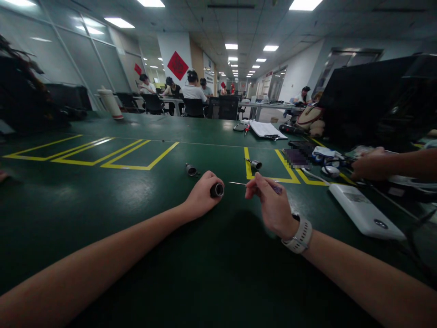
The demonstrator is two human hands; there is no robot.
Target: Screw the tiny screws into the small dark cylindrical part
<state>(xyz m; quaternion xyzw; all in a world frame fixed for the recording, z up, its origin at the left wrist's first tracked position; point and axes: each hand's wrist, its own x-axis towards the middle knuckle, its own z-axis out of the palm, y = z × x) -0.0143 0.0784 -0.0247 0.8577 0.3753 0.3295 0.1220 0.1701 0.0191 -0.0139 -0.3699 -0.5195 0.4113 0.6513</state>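
Observation:
My left hand (202, 193) is wrapped round a short dark cylinder (217, 190) whose open round end faces right. In my right hand (269, 200) is a screwdriver (237, 183), held by its mostly hidden handle, its thin metal shaft pointing left at the cylinder. A gap separates the tip from the cylinder. Just beyond my left hand, a metal cup-shaped part with a narrow stem (191, 170) lies on the green table (143, 237), small dark bits next to it. A similar stemmed metal part (255, 164) rests beyond my right hand, by the yellow tape.
At right lie a white power bank (365, 210), cables and a white-blue item (326, 157); another person's hand (368, 163) reaches in there. Papers (268, 129) lie farther back. A white bottle (109, 104) stands back left. Black monitors flank the table. People sit at distant desks.

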